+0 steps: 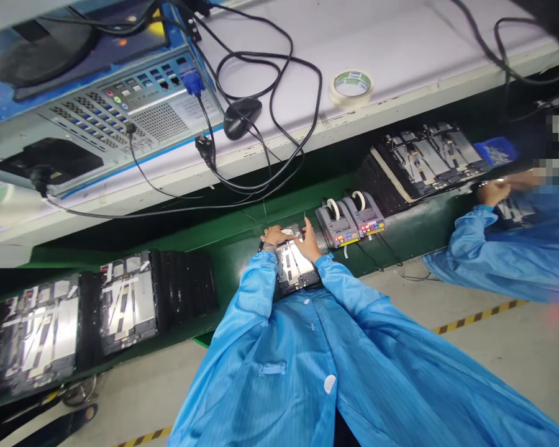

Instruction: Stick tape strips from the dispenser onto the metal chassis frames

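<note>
My hands are at the edge of a green conveyor belt (242,239), over a black-framed electronic panel (295,266) with a metal back and strips of tape. A small silver metal part (292,233), possibly a drive, lies at the panel's far end. My left hand (274,234), with a watch on its wrist, grips that part from the left. My right hand (310,241) has its fingers against the part's right side. Blue antistatic sleeves cover both arms, and my body hides the panel's near edge.
Two tape dispensers (351,220) stand to my right. Black-framed panels (128,302) lie on the belt to my left, with more (428,160) beyond the dispensers. A co-worker's hand (492,192) works at the right. A computer case (121,105), mouse (242,118), tape roll (351,87) and cables occupy the shelf above.
</note>
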A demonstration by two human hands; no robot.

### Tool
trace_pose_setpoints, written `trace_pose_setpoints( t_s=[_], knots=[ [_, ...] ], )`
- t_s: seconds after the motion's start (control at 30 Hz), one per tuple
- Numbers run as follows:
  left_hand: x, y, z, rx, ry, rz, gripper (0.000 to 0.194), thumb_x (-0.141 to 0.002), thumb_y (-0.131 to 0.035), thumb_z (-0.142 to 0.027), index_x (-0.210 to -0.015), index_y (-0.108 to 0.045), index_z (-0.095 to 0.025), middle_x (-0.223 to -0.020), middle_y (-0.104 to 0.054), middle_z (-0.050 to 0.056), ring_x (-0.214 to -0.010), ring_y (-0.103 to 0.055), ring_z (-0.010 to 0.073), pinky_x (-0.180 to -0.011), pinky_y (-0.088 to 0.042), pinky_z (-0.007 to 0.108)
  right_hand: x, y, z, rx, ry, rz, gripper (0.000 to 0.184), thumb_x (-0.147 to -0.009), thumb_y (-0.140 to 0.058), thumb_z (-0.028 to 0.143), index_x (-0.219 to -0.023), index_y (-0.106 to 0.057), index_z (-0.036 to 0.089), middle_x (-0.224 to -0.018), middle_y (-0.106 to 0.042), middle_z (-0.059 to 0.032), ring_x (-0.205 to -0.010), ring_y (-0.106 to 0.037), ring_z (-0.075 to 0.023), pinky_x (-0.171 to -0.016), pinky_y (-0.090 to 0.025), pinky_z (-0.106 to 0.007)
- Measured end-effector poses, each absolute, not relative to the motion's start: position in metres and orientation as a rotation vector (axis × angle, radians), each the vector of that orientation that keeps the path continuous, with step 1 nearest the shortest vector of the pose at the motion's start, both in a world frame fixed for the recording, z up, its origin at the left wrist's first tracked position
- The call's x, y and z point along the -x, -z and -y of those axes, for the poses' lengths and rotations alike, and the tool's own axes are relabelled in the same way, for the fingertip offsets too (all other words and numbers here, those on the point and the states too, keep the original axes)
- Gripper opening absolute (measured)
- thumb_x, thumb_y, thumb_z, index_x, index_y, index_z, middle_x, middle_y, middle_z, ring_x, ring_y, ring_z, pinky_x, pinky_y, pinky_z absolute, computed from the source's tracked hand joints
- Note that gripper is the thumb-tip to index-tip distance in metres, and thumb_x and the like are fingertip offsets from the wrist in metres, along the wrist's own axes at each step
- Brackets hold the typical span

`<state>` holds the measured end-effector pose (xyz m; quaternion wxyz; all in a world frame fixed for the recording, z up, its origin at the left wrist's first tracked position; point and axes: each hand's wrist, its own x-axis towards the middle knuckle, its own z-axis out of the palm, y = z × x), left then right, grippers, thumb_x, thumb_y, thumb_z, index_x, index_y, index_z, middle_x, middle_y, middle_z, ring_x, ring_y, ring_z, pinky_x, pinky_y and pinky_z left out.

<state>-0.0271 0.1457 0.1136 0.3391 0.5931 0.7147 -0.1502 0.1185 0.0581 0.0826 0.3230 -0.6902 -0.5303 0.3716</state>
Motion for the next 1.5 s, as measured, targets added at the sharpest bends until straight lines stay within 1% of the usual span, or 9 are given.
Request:
trace_pose_setpoints(
  t_s=[0.3, 0.43, 0.57, 0.73, 0.87, 0.97, 1.1, 1.27, 1.5],
  knots=[
    [0.028, -0.126, -0.142, -1.656, 0.114, -1.861, 0.075, -0.068, -0.082, -0.063, -0.127, -0.065, -0.021, -0.146, -0.058, 0.022, -0.142, -0.044, 0.0454, -0.116, -0.032, 0.062, -0.111, -0.063, -0.053, 1.740, -0.972, 1.230, 0.093, -0.081, -0.060, 0.023, -0.165, -0.021, 0.020, -0.130, -0.055, -0.0158, -0.121, -0.054, -0.0303, -0.113, -0.042, -0.051],
    [0.047, -0.136, -0.118, -1.721, -0.325, -1.732, 0.057, -0.082, -0.076, -0.049, -0.129, -0.064, -0.019, -0.142, -0.059, 0.018, -0.143, -0.044, 0.0374, -0.118, -0.036, 0.050, -0.114, -0.050, -0.058, 1.701, -1.077, 1.110, 0.097, -0.079, -0.063, 0.024, -0.166, -0.019, 0.021, -0.132, -0.054, -0.0146, -0.119, -0.056, -0.0284, -0.110, -0.044, -0.050],
    [0.089, -0.142, -0.066, -1.647, -0.584, -1.605, 0.047, -0.084, -0.076, -0.045, -0.125, -0.067, -0.024, -0.140, -0.061, 0.011, -0.142, -0.047, 0.0308, -0.124, -0.031, 0.047, -0.117, -0.050, -0.060, 1.675, -1.080, 1.109, 0.096, -0.079, -0.064, 0.024, -0.165, -0.020, 0.024, -0.132, -0.054, -0.0136, -0.118, -0.056, -0.0274, -0.108, -0.045, -0.049],
    [0.140, -0.125, -0.001, -1.210, -0.736, -1.820, 0.045, -0.090, -0.071, -0.047, -0.128, -0.065, -0.025, -0.138, -0.064, 0.011, -0.132, -0.059, 0.0287, -0.111, -0.048, 0.045, -0.109, -0.079, -0.048, 1.758, -0.766, 1.314, 0.088, -0.084, -0.062, 0.025, -0.163, -0.023, 0.021, -0.139, -0.052, -0.0175, -0.130, -0.049, -0.0326, -0.113, -0.038, -0.053],
    [0.137, -0.096, 0.017, -0.910, -0.868, -1.890, 0.034, -0.093, -0.069, -0.039, -0.121, -0.066, -0.020, -0.128, -0.070, 0.014, -0.121, -0.067, 0.0268, -0.106, -0.052, 0.044, -0.092, -0.097, -0.043, 1.603, -0.782, 1.547, 0.075, -0.085, -0.056, 0.017, -0.157, -0.036, 0.018, -0.121, -0.064, -0.0127, -0.120, -0.056, -0.0305, -0.110, -0.039, -0.050],
    [0.119, -0.081, 0.010, -0.845, -0.920, -1.862, 0.030, -0.095, -0.068, -0.033, -0.122, -0.064, -0.019, -0.131, -0.068, 0.015, -0.124, -0.066, 0.0246, -0.111, -0.050, 0.042, -0.083, -0.094, -0.050, 1.484, -0.892, 1.673, 0.070, -0.082, -0.054, 0.011, -0.151, -0.045, 0.019, -0.107, -0.069, -0.0080, -0.107, -0.060, -0.0274, -0.107, -0.042, -0.046],
    [0.101, -0.073, -0.009, -0.831, -0.932, -1.842, 0.032, -0.096, -0.068, -0.033, -0.125, -0.063, -0.019, -0.133, -0.067, 0.015, -0.125, -0.064, 0.0234, -0.113, -0.048, 0.041, -0.078, -0.088, -0.067, 1.439, -0.939, 1.744, 0.068, -0.081, -0.055, 0.009, -0.148, -0.049, 0.020, -0.105, -0.070, -0.0069, -0.097, -0.061, -0.0255, -0.101, -0.045, -0.044],
    [0.093, -0.066, -0.024, -0.789, -0.935, -1.810, 0.032, -0.095, -0.069, -0.027, -0.125, -0.062, -0.016, -0.136, -0.066, 0.018, -0.122, -0.067, 0.0239, -0.109, -0.051, 0.042, -0.074, -0.090, -0.084, 1.332, -0.917, 1.928, 0.069, -0.082, -0.055, 0.007, -0.149, -0.048, 0.021, -0.109, -0.069, -0.0074, -0.104, -0.058, -0.0275, -0.102, -0.043, -0.044],
    [0.090, -0.059, -0.028, -0.832, -0.923, -1.770, 0.033, -0.094, -0.070, -0.027, -0.125, -0.063, -0.015, -0.135, -0.067, 0.017, -0.119, -0.068, 0.0223, -0.107, -0.052, 0.039, -0.076, -0.085, -0.087, 1.281, -0.947, 2.073, 0.066, -0.080, -0.061, 0.009, -0.145, -0.053, 0.021, -0.101, -0.067, -0.0067, -0.100, -0.057, -0.0280, -0.097, -0.044, -0.042]
  ],
)
